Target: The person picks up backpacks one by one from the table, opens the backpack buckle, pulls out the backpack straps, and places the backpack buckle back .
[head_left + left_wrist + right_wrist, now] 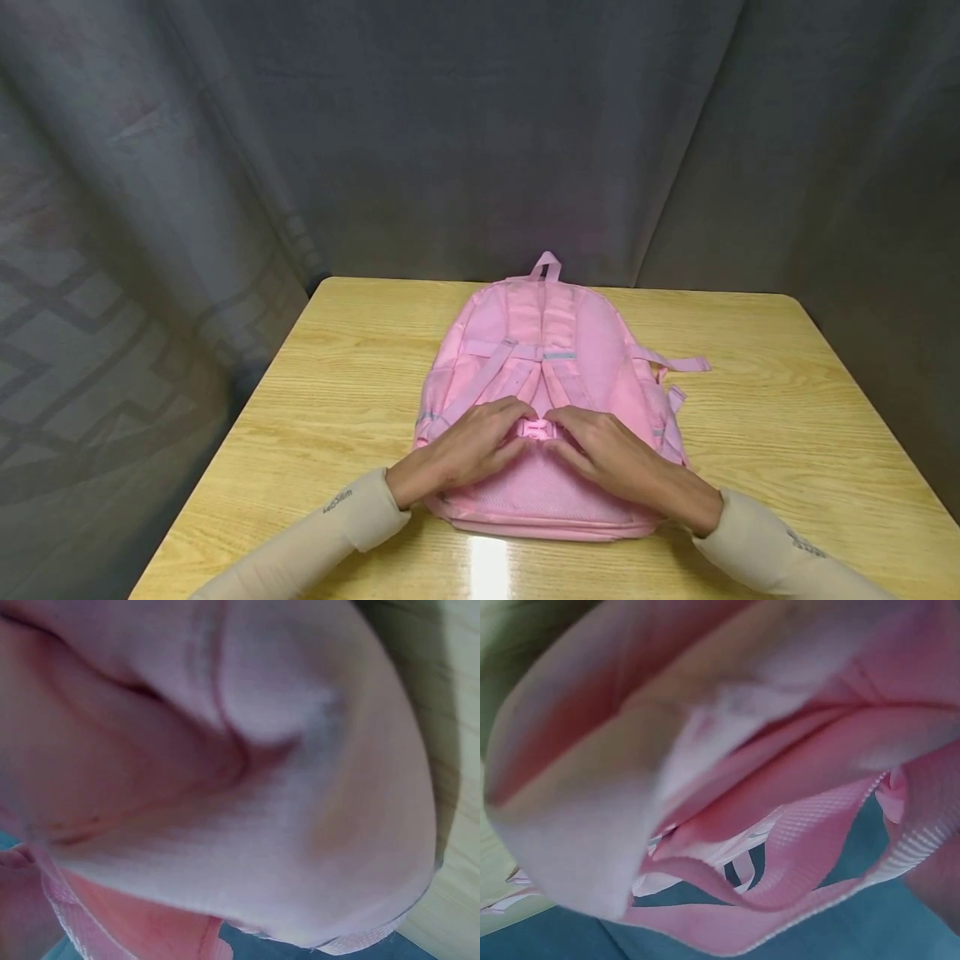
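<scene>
A pink backpack lies on the table with its shoulder straps facing up. Across its lower middle sits a pink plastic side-release buckle, its two halves together. My left hand pinches the buckle's left end between thumb and fingers. At the other end, my right hand pinches it the same way. The right wrist view shows pink webbing running up to the right hand at the frame's edge. Pink fabric fills most of the left wrist view, so the buckle is hidden there.
The wooden table extends on both sides of the bag. A loose strap end trails off the bag's right side, and a carry loop stands at its top. Grey curtains hang behind and at both sides.
</scene>
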Tool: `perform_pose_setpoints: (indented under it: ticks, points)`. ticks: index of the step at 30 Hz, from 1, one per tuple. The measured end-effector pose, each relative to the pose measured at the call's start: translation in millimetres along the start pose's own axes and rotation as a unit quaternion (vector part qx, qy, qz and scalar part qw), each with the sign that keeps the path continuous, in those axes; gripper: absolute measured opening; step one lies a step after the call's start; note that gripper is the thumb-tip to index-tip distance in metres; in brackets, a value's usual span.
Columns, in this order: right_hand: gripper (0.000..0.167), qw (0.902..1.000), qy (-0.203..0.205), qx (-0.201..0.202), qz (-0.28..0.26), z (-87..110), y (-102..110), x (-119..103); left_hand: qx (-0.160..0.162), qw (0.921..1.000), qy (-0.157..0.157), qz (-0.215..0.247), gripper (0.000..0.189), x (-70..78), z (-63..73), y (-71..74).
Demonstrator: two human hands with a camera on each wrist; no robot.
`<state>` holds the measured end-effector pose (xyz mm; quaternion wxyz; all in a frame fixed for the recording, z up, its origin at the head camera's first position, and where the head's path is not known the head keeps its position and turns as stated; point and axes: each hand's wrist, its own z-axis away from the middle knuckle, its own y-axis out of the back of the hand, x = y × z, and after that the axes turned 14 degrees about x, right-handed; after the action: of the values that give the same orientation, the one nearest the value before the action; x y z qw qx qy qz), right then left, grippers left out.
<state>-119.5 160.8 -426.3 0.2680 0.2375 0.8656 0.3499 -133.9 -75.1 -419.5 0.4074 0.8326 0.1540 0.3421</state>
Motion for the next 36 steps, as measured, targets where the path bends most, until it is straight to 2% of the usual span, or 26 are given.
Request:
perform_pose_setpoints:
  ticks: [9,19,28,36]
  points:
    - [0.029,1.0,0.001,-0.004,0.005,-1.1,-0.2,0.2,0.009,0.9999,-0.009,-0.011,0.025,1.1,-1.4,-0.9]
    - [0.025,0.9998,-0.015,-0.006,-0.014,-1.2,-1.6,-1.8,0.018,0.9998,-0.007,-0.001,0.021,0.6,-0.6,-2.1]
    - [0.029,0.9995,-0.019,-0.012,-0.021,-2.1,-1.8,-4.6,0.022,0.9997,-0.014,0.004,0.018,-0.8,-0.1,-1.1]
    - [0.025,0.9997,-0.011,0.001,-0.023,-1.4,-2.7,-5.0,0.024,0.9996,-0.012,0.012,0.016,-0.2,0.3,-1.6]
